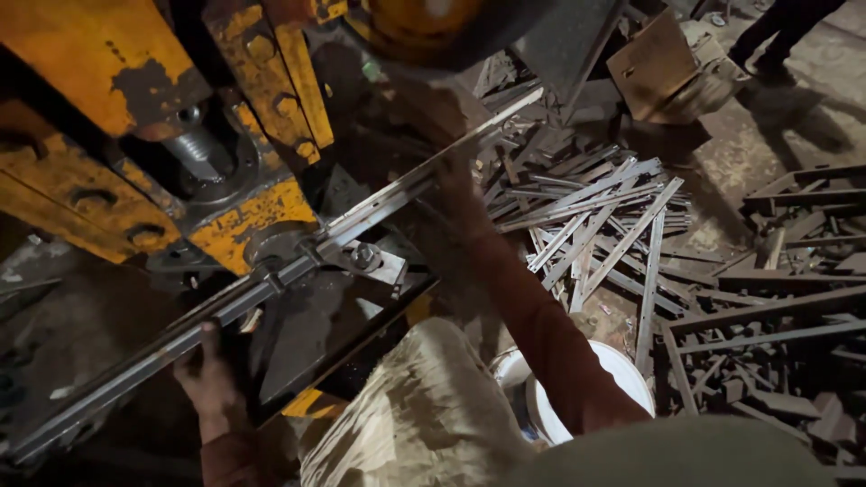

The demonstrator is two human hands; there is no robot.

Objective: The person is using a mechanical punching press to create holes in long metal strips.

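A long metal strip [271, 280] runs slantwise through the yellow press [135, 108], over its dark bed [316, 325]. The left hand [209, 379] is curled around the strip's near end from below. The right hand [456, 176] meets the far part, though its grip cannot be made out. A heap of cut strips [604, 225] crowds the floor beyond, beside a white bucket [622, 370].
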